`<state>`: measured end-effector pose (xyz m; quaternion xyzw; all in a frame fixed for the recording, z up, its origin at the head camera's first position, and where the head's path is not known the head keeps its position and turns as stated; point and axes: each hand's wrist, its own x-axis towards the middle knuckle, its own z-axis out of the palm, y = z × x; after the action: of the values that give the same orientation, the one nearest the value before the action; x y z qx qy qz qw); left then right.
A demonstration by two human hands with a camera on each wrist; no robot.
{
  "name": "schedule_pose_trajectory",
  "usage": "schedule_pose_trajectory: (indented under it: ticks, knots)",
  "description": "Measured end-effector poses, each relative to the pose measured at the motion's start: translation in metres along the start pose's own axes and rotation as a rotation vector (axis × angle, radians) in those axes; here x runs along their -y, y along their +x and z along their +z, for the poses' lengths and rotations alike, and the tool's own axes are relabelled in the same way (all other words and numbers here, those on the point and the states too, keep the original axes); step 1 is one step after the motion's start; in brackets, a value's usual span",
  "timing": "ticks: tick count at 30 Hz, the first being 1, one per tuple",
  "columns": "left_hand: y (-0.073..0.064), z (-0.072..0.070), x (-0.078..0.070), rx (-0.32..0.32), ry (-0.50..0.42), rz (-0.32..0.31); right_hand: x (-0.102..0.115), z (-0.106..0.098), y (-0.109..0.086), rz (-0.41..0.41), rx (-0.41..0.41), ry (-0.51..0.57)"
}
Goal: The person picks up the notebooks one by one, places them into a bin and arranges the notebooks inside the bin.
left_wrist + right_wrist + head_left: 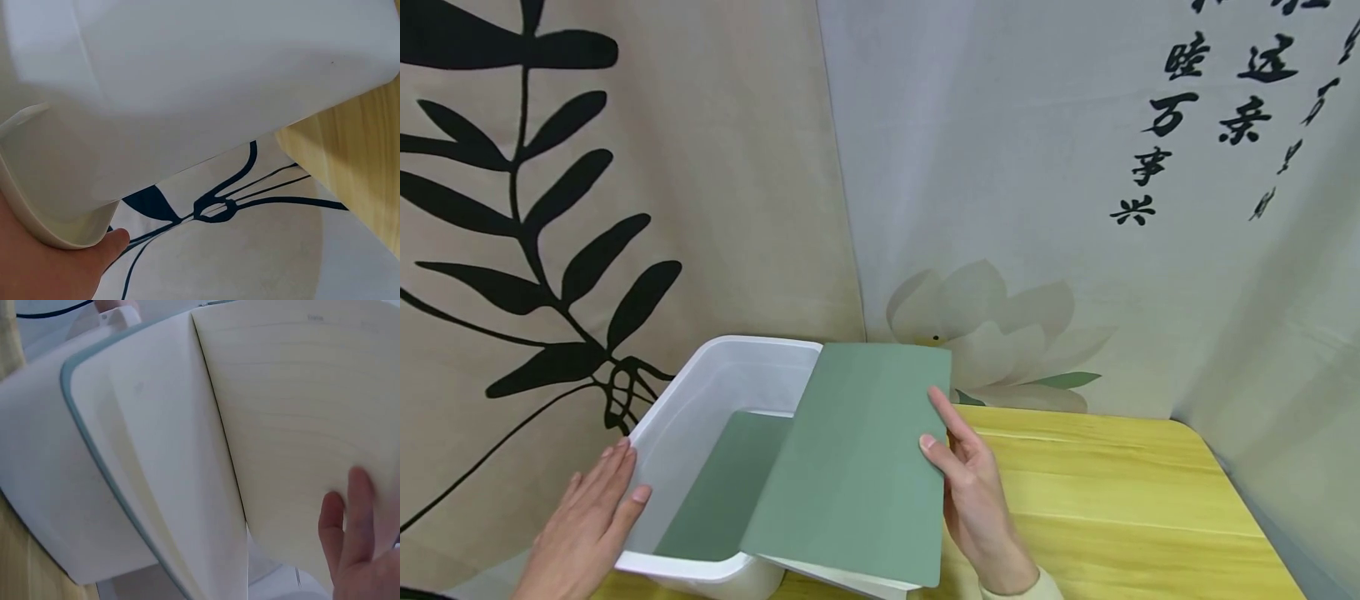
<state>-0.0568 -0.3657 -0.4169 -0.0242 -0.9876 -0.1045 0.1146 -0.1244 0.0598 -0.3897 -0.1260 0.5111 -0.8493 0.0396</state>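
My right hand (973,492) grips a green soft-cover notebook (857,458) by its right edge, with the thumb on the cover. From below, in the right wrist view, the notebook (294,425) hangs partly spread, and fingertips press its lined page. It overlaps the right rim of a white plastic bin (677,450). Inside that bin lies another flat green piece (730,475), partly hidden by the held notebook. My left hand (587,517) rests on the bin's left rim with fingers extended; the left wrist view shows the bin's outer wall (187,81) beside it.
The bin stands on a yellow wood-grain table (1120,492), near its left end. Behind hangs a pale cloth (1015,167) with black writing and a lotus print. A beige cloth (737,208) with dark leaves meets it in the corner.
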Motion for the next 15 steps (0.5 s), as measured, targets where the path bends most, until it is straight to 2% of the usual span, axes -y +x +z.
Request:
schedule_pose_trajectory:
  ticks: [15]
  knots:
    - [-0.003, 0.002, 0.000, -0.038, 0.019, 0.017, -0.017, 0.036, 0.017, 0.019, 0.029, 0.114]
